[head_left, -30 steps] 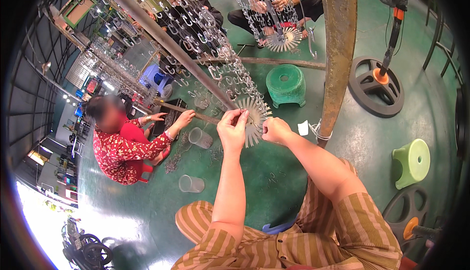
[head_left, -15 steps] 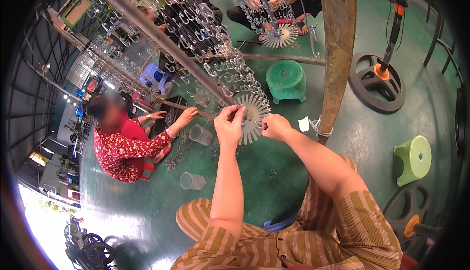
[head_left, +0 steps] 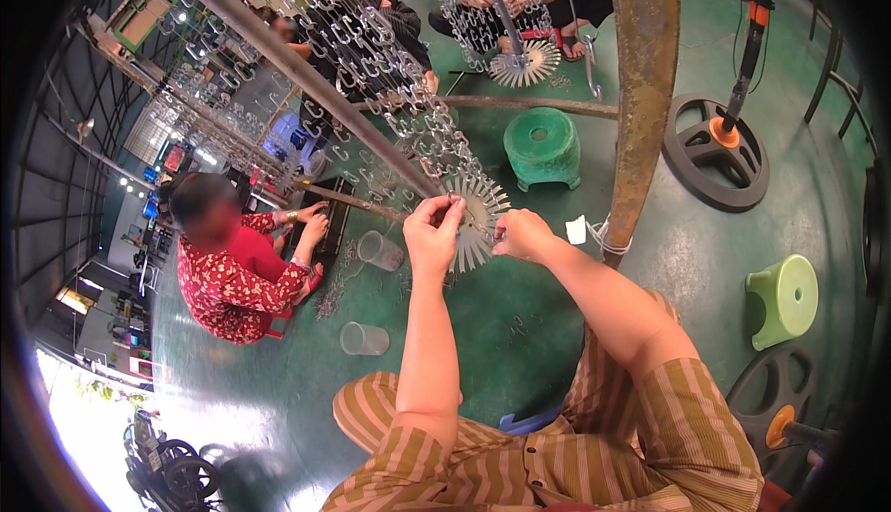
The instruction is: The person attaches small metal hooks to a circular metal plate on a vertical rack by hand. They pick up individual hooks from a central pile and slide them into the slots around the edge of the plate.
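Note:
A slotted pale metal disc (head_left: 476, 213) sits at the lower end of a slanting metal rod (head_left: 311, 77). Strands of silvery S-shaped hooks (head_left: 429, 129) hang above it and reach down to its edge. My left hand (head_left: 432, 233) is at the disc's left side, thumb and finger pinched together; whatever is between them is too small to make out. At the disc's right edge my right hand (head_left: 522, 235) is closed with its fingertips against the slotted rim. What it grips is hidden.
Beyond the disc stands a dark green stool (head_left: 542, 152); a rusty post (head_left: 643, 103) rises to its right. A person in a red patterned shirt (head_left: 227, 280) squats at left near plastic cups (head_left: 364, 338) and loose metal pieces. A light green stool (head_left: 784, 300) stands at right.
My right hand has turned slightly at the disc's edge, its fingers shifting; my left hand hardly moves. The squatting person at left has drawn a hand back toward the dark tray.

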`<act>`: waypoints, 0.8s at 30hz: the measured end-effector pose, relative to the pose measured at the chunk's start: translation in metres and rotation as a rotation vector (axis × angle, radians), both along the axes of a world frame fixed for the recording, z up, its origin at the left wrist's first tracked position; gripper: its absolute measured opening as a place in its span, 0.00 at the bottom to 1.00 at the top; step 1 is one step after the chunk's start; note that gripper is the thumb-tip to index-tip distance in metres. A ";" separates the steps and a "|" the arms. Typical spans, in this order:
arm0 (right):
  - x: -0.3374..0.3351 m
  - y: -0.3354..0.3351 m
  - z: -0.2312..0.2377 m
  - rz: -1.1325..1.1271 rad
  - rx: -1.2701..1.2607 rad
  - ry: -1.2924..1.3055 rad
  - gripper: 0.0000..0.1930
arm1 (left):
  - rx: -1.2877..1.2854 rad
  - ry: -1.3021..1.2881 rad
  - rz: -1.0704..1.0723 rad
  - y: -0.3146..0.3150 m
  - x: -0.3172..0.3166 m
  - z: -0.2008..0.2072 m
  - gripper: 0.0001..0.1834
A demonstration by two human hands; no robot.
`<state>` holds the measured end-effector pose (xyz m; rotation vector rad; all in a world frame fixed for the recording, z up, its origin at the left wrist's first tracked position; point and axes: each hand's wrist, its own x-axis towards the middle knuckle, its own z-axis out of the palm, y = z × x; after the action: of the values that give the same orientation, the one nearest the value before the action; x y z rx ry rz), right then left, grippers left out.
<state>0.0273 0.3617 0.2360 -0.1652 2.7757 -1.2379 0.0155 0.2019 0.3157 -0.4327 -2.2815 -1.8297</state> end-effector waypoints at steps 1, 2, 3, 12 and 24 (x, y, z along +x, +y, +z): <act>0.001 0.001 0.004 -0.002 0.008 0.009 0.15 | -0.004 0.000 -0.002 -0.001 0.000 0.000 0.09; 0.002 0.002 0.009 -0.005 0.030 0.007 0.15 | 0.003 -0.007 -0.006 -0.001 0.001 0.001 0.09; 0.003 0.003 0.015 -0.008 0.050 0.005 0.15 | 0.008 -0.012 -0.009 -0.001 0.001 0.001 0.09; 0.018 -0.001 0.047 -0.070 0.046 0.182 0.18 | 0.026 -0.056 -0.013 0.000 0.008 0.003 0.09; 0.029 -0.013 0.059 -0.172 -0.069 0.588 0.17 | 0.025 -0.037 -0.108 0.005 0.014 0.008 0.14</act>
<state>0.0564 0.3491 0.2948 -0.3537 3.2963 -1.5350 0.0296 0.2069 0.3233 -0.5317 -2.2989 -1.9295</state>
